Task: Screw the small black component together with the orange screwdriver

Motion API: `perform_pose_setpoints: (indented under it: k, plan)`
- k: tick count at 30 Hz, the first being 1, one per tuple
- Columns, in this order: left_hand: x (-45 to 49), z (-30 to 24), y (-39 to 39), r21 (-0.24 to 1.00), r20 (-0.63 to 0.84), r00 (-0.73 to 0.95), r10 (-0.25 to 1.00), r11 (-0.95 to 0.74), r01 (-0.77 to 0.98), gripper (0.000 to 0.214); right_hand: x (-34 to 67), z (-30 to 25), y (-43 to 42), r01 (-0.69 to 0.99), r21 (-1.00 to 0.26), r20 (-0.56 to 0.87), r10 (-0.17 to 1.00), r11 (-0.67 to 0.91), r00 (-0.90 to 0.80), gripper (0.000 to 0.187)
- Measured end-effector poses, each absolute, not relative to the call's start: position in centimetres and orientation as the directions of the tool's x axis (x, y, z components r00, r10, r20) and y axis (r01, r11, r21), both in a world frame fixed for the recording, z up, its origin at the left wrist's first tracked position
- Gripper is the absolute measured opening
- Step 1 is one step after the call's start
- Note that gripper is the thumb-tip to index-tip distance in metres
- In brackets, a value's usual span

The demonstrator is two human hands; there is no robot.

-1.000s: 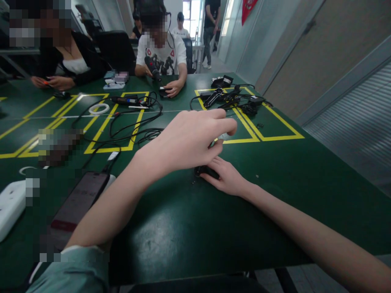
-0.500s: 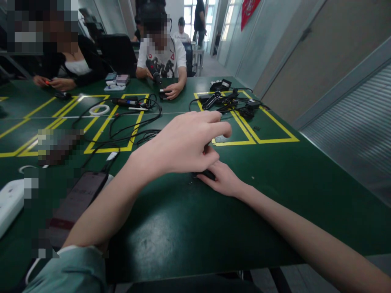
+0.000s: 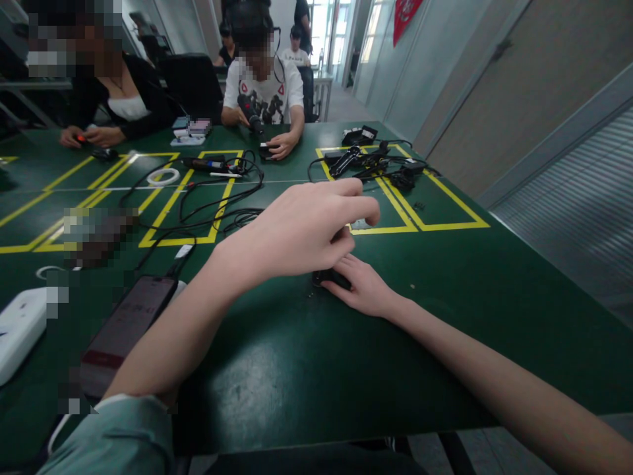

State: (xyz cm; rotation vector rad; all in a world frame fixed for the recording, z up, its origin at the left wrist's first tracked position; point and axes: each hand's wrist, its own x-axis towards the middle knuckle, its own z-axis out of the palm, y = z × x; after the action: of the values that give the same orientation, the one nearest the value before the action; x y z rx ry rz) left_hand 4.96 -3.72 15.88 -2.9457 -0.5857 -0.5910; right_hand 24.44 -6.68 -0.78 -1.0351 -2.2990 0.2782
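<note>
My left hand [image 3: 301, 227] hovers over the green table [image 3: 306, 369], fingers curled downward in a pinch; whatever it holds is hidden. My right hand [image 3: 363, 287] lies on the table just below it, fingers pressed on a small black object [image 3: 329, 277]. Only the near edge of that black object shows between the two hands.
A phone [image 3: 123, 326] and a white power strip [image 3: 17, 330] lie at the left. Black cables [image 3: 212, 204] cross the yellow-taped squares. A pile of black devices and cables [image 3: 376, 165] sits at the far right. Two people sit at the far side, hands on the table.
My left hand has drawn slightly back toward my right hand and curled its fingers more. The right hand stays on the black object.
</note>
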Motion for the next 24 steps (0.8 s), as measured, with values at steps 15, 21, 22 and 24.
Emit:
perform_pose_setpoints:
  k: [15, 21, 22, 24]
  plan:
    - [5.14, 15.80, -3.92, -0.054, 0.408, 0.851, 0.331, -0.921, 0.385, 0.025, 24.35, -0.53, -6.75, 0.614, -0.422, 0.419, 0.744, 0.667, -0.521, 0.023]
    - [5.14, 15.92, -4.20, -0.058, 0.409, 0.844, 0.348, -0.913, 0.404, 0.026, 24.38, -0.47, -6.78, 0.607, -0.436, 0.414, 0.747, 0.664, -0.520, 0.027]
    - [5.14, 15.92, -4.23, -0.057, 0.410, 0.841, 0.353, -0.910, 0.410, 0.025, 24.36, -0.47, -6.78, 0.608, -0.437, 0.413, 0.748, 0.663, -0.519, 0.027]
    - [5.12, 15.99, -4.30, -0.049, 0.399, 0.847, 0.352, -0.914, 0.402, 0.023, 24.32, -0.46, -6.79, 0.611, -0.436, 0.411, 0.750, 0.661, -0.519, 0.025]
